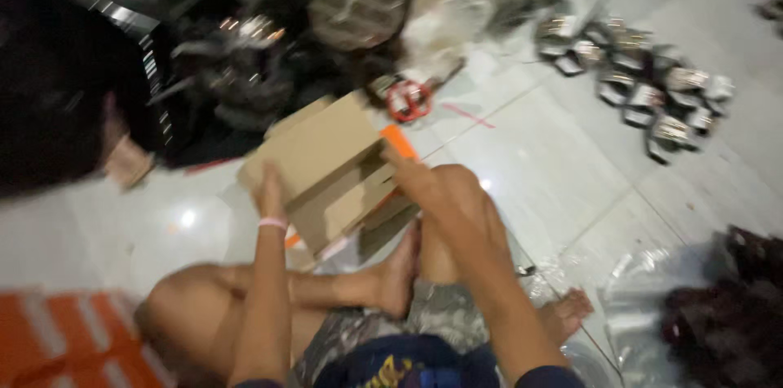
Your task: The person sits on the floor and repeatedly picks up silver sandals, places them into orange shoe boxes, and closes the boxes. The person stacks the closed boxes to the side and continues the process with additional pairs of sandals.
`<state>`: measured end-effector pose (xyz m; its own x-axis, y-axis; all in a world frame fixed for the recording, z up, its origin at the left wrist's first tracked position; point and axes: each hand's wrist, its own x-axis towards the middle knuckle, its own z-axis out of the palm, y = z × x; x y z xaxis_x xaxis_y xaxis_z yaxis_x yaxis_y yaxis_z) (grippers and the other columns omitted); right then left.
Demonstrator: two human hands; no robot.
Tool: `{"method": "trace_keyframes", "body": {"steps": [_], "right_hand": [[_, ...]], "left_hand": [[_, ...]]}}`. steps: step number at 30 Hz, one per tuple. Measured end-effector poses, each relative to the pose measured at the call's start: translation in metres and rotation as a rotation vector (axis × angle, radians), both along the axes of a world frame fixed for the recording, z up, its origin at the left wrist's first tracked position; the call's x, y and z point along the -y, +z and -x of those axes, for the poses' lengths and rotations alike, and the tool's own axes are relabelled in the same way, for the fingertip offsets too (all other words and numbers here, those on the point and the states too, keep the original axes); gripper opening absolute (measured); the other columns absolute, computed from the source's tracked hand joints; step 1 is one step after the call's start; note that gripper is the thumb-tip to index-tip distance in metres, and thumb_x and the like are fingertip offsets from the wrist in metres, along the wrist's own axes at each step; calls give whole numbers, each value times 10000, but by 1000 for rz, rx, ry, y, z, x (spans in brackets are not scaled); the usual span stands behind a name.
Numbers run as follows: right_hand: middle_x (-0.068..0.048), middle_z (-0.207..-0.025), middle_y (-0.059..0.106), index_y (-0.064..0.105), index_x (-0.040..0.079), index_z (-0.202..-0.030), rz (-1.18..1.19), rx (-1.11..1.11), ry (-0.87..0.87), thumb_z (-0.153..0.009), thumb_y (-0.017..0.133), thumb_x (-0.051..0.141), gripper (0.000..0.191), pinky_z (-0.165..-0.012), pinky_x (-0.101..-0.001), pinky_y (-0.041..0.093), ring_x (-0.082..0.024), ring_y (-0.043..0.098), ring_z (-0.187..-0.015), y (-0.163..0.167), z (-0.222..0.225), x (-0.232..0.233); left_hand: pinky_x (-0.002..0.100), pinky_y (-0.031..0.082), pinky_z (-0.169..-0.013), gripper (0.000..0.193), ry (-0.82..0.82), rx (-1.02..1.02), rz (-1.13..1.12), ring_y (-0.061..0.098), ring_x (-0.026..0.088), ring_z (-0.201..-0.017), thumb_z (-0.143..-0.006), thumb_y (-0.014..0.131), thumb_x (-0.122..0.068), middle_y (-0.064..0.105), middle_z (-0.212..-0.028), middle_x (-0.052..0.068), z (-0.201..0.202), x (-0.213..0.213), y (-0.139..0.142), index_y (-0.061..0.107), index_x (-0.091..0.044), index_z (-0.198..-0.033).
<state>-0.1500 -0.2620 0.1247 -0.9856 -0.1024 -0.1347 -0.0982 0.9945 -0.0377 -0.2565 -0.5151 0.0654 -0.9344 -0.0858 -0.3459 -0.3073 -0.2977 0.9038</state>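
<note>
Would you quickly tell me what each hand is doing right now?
Left hand: gripping the cardboard box at its edge.
Right hand: closed on the box's other side.

Matt brown cardboard box (pixel 326 161); glossy white tile floor (pixel 555 160).

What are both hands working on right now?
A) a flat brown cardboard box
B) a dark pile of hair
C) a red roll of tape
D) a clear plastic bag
A: the left hand and right hand both grip the brown cardboard box on the tiled floor.
</note>
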Motion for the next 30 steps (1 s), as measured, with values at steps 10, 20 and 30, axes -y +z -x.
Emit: {"method": "trace_keyframes", "body": {"steps": [10,20,30], "right_hand": [[-154,-1504,513,620,148,-1376,728,-316,159,-945,774,298,482,-1179,-465,429,-354,508,-1410,81,-55,-91],[-145,-1335,626,601,163,-1379,603,167,-528,-902,661,550,617,-1008,-408,516,-305,623,-1213,8,-140,-311],[-135,-1415,579,584,194,-1399,279,191,-820,-878,661,480,599,-1048,-466,488,-354,583,-1264,-61,-74,-551]], "left_hand": [[372,491,-982,432,364,-584,618,579,231,-1146,-1053,725,-180,566,-1275,131,-18,5,13,508,4,-1379],[302,484,-895,168,-176,-805,264,547,155,-982,-1104,607,-124,562,-1094,76,-33,-217,34,553,4,-1197],[409,553,-839,148,-1115,-1027,552,679,303,-926,-945,694,-143,704,-1002,106,-19,-488,-97,679,-79,-1078]]}}
